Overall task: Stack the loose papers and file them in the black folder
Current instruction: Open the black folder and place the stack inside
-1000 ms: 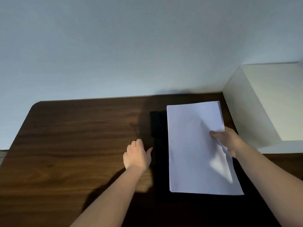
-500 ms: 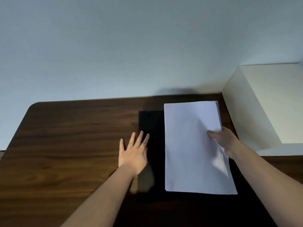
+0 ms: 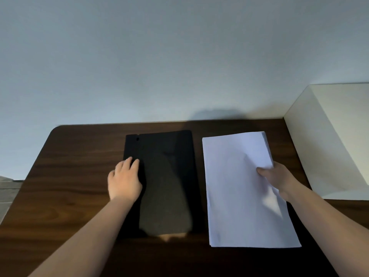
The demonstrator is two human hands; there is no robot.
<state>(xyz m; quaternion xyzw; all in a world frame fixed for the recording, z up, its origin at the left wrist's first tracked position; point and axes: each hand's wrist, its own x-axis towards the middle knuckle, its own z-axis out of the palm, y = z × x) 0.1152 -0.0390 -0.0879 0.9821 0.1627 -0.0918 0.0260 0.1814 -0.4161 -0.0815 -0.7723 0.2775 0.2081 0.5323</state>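
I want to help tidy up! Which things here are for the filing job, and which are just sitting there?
For the job:
black folder, left hand resting on its left edge
stack of white papers, gripped at its right edge by the right hand

Just there:
wooden table
pale box-like block at the right

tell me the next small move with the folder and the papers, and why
Probably lift the black folder's cover at its left edge with the left hand, which rests there. The folder lies flat and shut, and the right hand grips the paper stack beside it, ready to go in.
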